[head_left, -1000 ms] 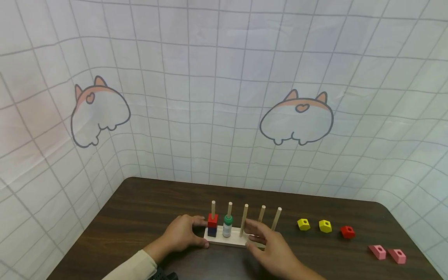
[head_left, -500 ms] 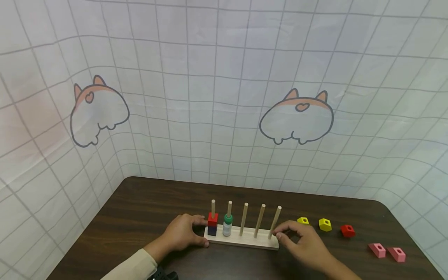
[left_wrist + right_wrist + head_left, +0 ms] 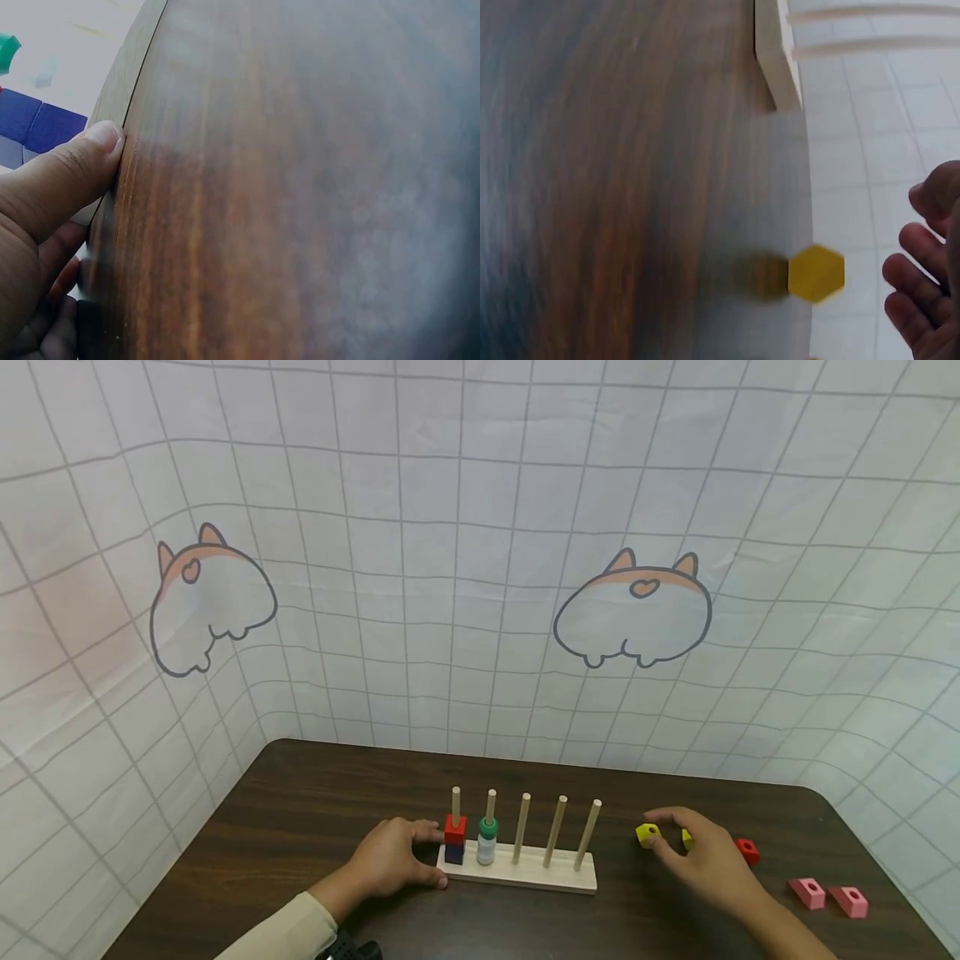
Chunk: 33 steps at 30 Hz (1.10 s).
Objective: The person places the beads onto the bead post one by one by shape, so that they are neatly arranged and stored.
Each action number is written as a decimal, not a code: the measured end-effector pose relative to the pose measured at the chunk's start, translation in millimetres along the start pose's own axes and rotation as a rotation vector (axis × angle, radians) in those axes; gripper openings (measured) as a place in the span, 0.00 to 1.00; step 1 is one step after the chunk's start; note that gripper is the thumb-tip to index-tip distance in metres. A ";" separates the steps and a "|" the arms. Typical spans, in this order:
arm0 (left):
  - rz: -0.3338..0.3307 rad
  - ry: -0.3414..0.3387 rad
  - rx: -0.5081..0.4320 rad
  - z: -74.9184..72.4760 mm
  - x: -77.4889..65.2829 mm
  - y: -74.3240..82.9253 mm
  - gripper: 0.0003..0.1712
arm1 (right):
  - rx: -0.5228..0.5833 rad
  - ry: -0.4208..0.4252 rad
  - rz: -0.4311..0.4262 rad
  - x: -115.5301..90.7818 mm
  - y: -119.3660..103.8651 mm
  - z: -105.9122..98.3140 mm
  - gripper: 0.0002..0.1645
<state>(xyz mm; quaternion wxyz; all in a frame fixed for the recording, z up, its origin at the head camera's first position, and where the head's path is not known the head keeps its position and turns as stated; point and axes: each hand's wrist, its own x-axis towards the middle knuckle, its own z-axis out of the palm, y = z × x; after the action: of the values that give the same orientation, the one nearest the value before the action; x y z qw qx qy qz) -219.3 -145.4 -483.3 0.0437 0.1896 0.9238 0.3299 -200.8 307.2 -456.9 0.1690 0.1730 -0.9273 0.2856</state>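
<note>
Dark tabletop (image 3: 322, 789), one yellow block (image 3: 687, 838) mostly behind wide right grip (image 3: 705, 860), left grip (image 3: 392, 860) around one end of the pegboard (image 3: 525, 872)

Pale wooden rack (image 3: 536, 875), five pegs (image 3: 521, 828), flat on desk (image 3: 337, 777), left end held by left hand (image 3: 390, 860). Leftmost peg: red block (image 3: 455, 832) above dark-blue block (image 3: 454, 854). Second peg: green piece (image 3: 488, 829) above white piece (image 3: 486, 852). Yellow hexagonal block (image 3: 643, 836), holed, right of rack, just beside right hand (image 3: 705, 860).
</note>
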 end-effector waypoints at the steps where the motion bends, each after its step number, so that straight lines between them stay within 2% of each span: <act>1: 0.001 0.000 0.001 0.1 0.2 0.2 0.33 | -0.007 -0.011 0.006 0.6 3.0 -1.6 0.20; 8: 0.004 0.003 0.004 -0.6 0.8 -0.8 0.33 | -0.061 -0.098 0.012 6.0 19.9 -4.3 0.26; 17: 0.011 -0.003 -0.011 -0.6 -0.3 -0.1 0.32 | -0.128 -0.161 -0.023 13.1 32.3 0.6 0.22; 24: 0.005 -0.005 -0.006 0.7 0.9 -2.2 0.33 | -0.137 -0.159 -0.051 17.4 33.7 3.4 0.16; 28: 0.002 -0.004 -0.003 0.4 1.3 -2.2 0.33 | -0.144 -0.156 -0.038 18.9 33.6 4.9 0.15; 33: 0.001 0.002 -0.001 0.4 1.1 -1.8 0.33 | -0.102 -0.104 -0.022 20.8 26.4 1.8 0.15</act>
<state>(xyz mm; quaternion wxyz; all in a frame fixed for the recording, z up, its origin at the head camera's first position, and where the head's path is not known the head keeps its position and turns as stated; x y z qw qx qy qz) -220.9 -146.0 -484.6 0.0426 0.1897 0.9235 0.3306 -230.6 322.0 -462.2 0.1323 0.1891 -0.9462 0.2269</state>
